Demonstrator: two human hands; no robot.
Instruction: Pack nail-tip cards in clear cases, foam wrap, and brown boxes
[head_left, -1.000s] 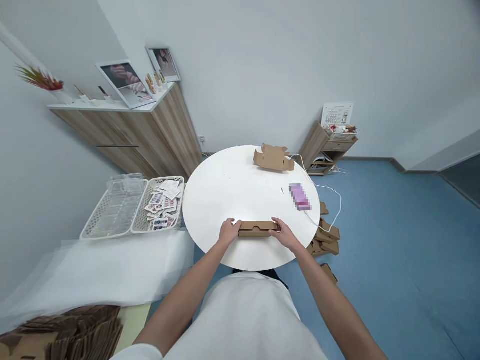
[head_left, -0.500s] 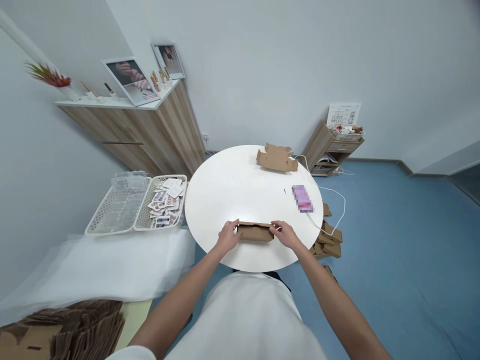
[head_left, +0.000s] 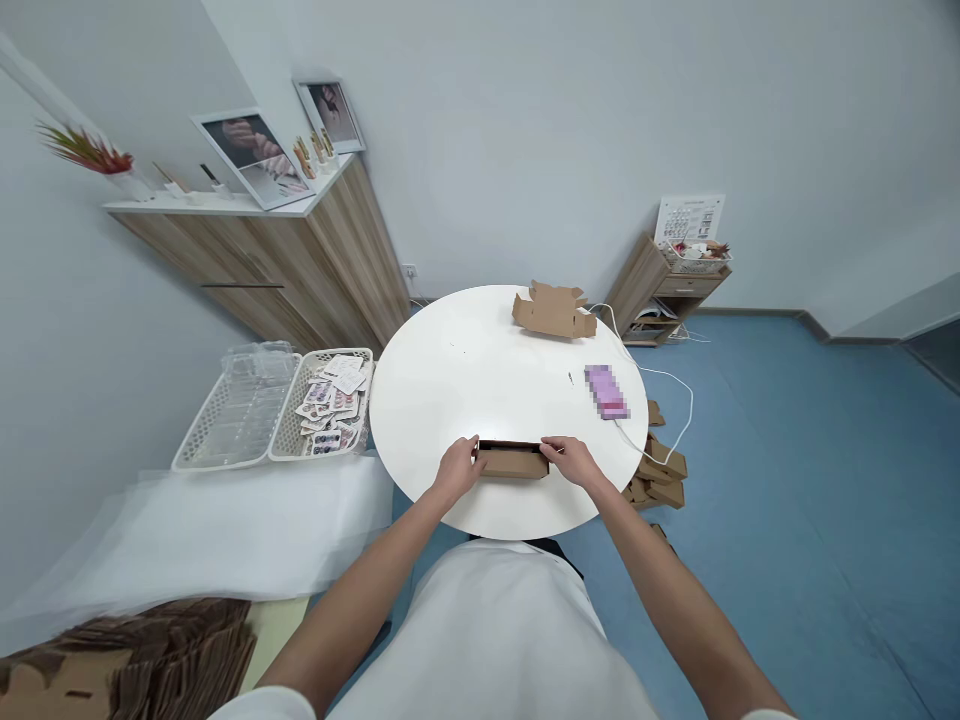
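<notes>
A small brown cardboard box (head_left: 511,461) sits near the front edge of the round white table (head_left: 465,390). My left hand (head_left: 458,468) grips its left end with curled fingers. On the other end, my right hand (head_left: 573,461) pinches the right side, thumb on top. The box's top looks partly open, with a dark gap along its far edge. A second, unfolded cardboard box (head_left: 553,311) lies at the table's far side. A pink phone (head_left: 606,391) with a white cable rests on the right part of the table.
Two white baskets (head_left: 274,410) stand to the left, one with printed cards. Flat cardboard blanks (head_left: 135,660) are stacked at bottom left, more boxes (head_left: 660,475) lie on the blue floor right of the table. A wooden cabinet (head_left: 285,250) and a small shelf (head_left: 660,290) line the wall.
The flat folded cardboard between my hands has been shaped into a narrower box, and my hands have moved closer together on its ends.
</notes>
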